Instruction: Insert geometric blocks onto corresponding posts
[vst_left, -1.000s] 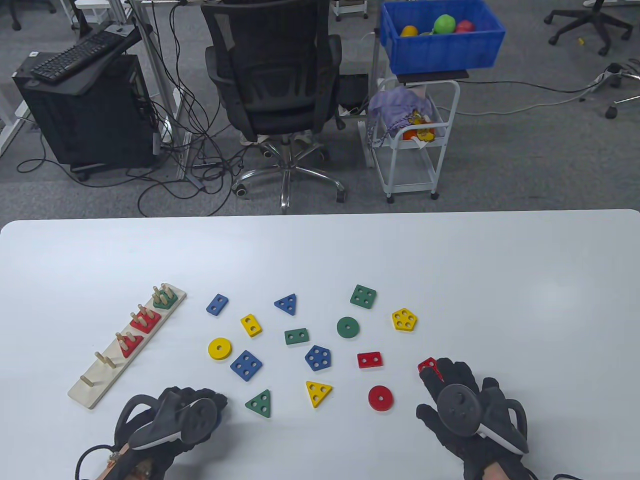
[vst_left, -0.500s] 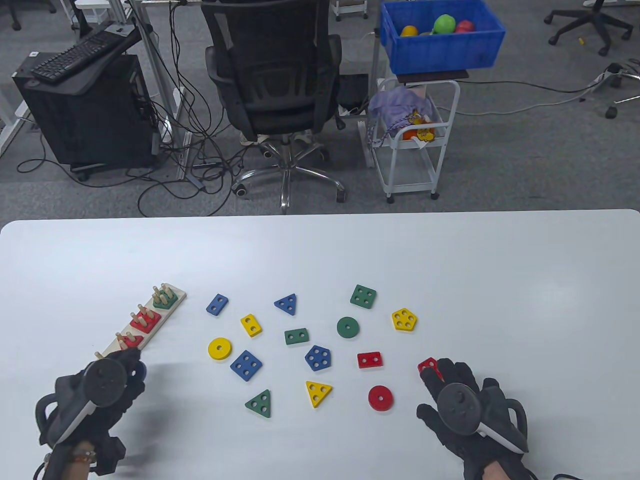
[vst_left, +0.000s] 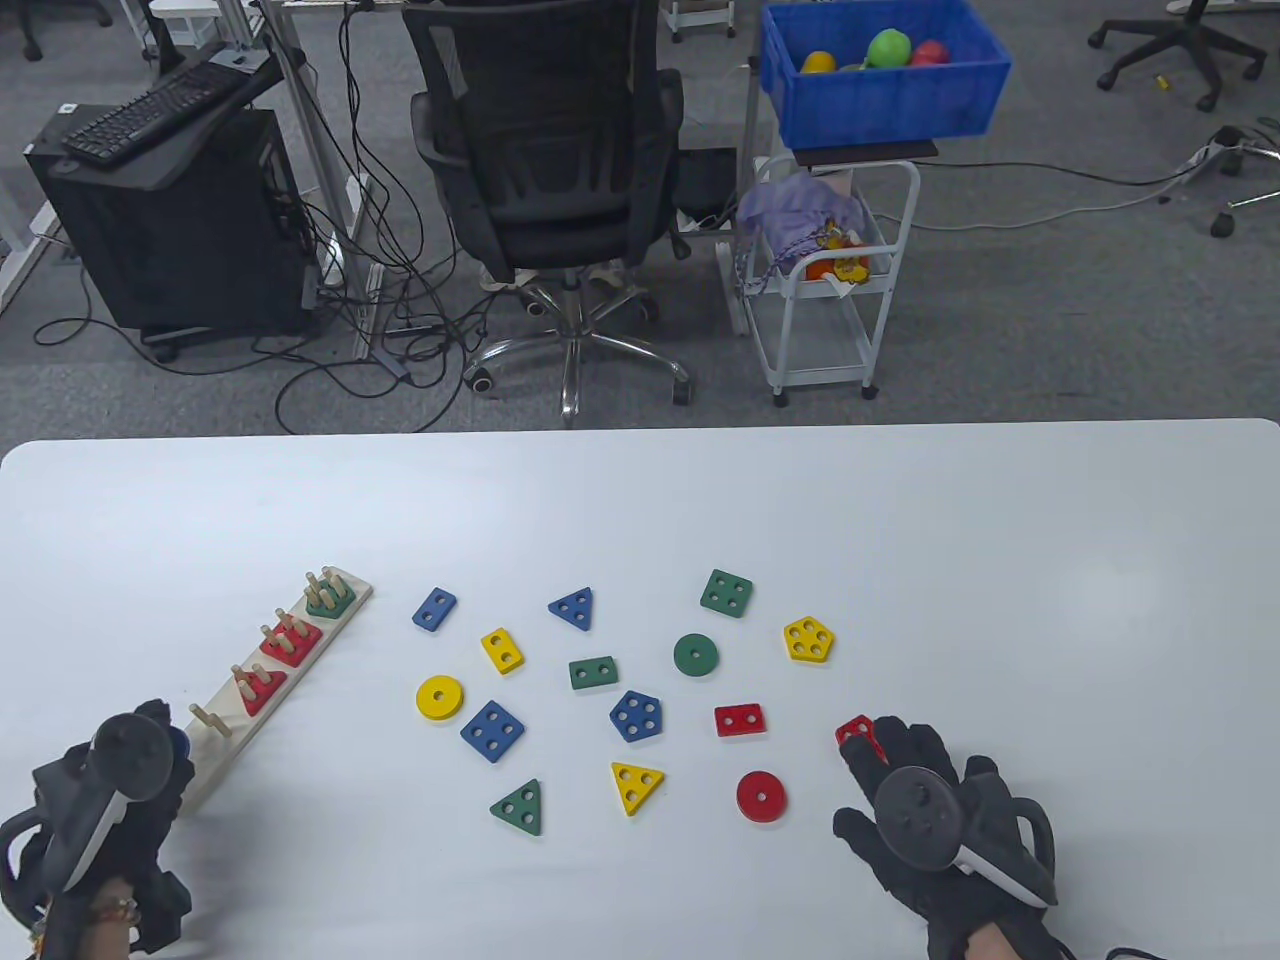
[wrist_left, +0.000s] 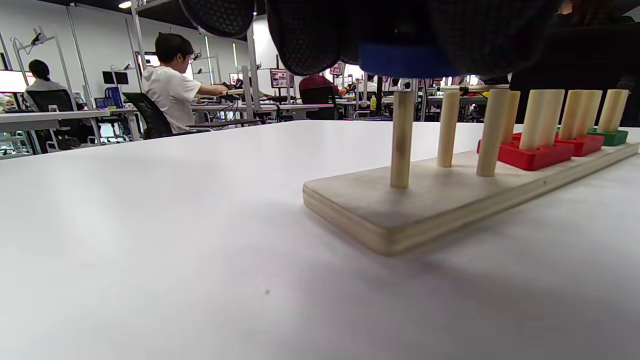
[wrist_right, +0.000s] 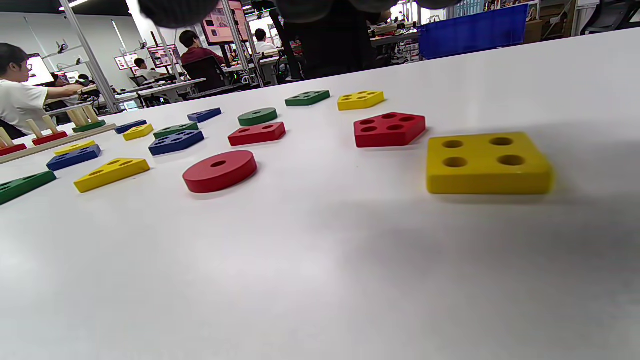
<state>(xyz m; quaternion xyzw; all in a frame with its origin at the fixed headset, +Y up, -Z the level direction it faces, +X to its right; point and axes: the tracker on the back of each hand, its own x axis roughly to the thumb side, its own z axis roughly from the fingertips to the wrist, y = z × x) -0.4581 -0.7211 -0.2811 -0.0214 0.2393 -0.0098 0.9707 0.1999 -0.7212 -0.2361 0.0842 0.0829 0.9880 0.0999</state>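
While gripped, round blue block (wrist_left: 400, 60) tops wooden post (wrist_left: 401, 140).

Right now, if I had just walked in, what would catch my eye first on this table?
Probably the scatter of bright wooden shape blocks across the white table, like the red disc near the front. At the left lies a wooden peg board with three blocks already seated. The left hand holds a blue block just above the end peg.

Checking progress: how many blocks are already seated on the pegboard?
3: red triangle, red square, green pentagon, on its three far stations. Other pegs show bare.
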